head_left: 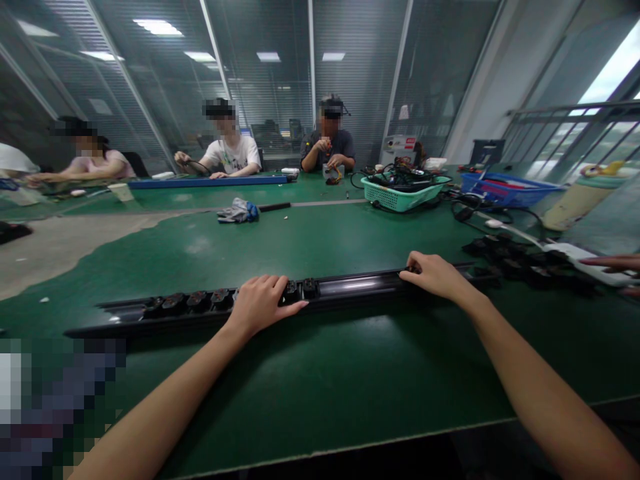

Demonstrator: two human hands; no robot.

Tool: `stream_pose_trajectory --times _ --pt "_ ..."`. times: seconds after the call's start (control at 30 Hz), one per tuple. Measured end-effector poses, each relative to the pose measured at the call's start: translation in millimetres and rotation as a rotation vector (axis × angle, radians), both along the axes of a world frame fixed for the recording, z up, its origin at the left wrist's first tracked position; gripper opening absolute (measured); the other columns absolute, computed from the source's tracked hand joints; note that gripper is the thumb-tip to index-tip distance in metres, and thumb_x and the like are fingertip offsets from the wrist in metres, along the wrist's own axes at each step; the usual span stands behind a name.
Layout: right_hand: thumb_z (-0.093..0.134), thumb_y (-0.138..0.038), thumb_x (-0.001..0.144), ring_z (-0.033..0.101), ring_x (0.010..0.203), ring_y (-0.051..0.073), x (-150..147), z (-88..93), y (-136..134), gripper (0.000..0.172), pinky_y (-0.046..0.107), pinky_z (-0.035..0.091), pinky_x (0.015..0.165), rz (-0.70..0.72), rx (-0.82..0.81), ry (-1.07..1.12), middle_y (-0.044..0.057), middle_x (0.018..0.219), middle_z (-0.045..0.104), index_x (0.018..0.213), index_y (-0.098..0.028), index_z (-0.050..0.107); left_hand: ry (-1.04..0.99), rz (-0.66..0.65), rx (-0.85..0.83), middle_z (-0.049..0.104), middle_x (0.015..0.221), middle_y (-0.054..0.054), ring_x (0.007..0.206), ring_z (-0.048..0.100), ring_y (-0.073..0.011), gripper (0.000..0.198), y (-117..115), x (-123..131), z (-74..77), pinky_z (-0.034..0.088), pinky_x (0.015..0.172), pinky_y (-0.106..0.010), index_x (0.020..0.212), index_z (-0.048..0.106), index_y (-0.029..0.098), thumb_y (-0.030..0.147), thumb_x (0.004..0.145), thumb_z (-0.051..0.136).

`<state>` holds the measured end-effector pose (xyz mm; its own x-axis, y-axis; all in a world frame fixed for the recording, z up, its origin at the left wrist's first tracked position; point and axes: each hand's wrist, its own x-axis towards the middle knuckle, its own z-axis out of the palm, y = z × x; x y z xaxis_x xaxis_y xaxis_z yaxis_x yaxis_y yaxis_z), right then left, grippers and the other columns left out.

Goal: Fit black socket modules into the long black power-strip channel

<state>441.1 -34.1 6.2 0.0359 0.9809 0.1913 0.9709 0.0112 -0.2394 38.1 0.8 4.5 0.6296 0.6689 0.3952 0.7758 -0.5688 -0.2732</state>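
A long black power strip rail (350,288) lies across the green table (320,380) in front of me. Several black socket modules (190,301) sit in its left half. My left hand (263,303) rests over the rail near the middle, its fingers curled on a socket module (300,291) there. My right hand (434,275) presses on the rail further right, fingers bent over its far edge. What lies under the right fingertips is hidden.
Loose black socket modules (505,257) and a white strip (575,257) lie at the right, beside another person's fingers (613,263). A green basket of cables (403,190), a blue tray (505,187), a beige bottle (580,200) and a grey cloth (239,211) stand further back. Three people sit at the far side.
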Motion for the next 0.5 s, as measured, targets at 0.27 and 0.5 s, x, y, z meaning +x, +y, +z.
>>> stream_pose_trajectory --times 0.27,0.5 --pt "0.055 -0.049 0.081 0.061 0.073 0.020 11.6 4.2 -1.3 0.029 0.029 0.040 0.063 -0.008 -0.058 -0.003 0.007 0.080 0.067 0.083 -0.021 0.056 0.012 0.002 0.002 0.068 0.083 -0.010 0.076 0.063 -0.0242 0.060 -0.5 -0.2 0.8 0.043 0.068 -0.034 0.090 0.061 0.018 0.073 0.087 0.036" --pt "0.056 -0.051 0.080 0.061 0.072 0.020 30.9 3.6 -0.8 0.031 0.029 0.042 0.064 -0.039 -0.086 0.010 0.007 0.081 0.068 0.083 -0.020 0.059 0.020 0.007 0.010 0.068 0.083 -0.009 0.076 0.063 -0.0229 0.060 0.2 -0.8 -0.5 0.043 0.069 -0.033 0.090 0.060 0.018 0.073 0.087 0.036"
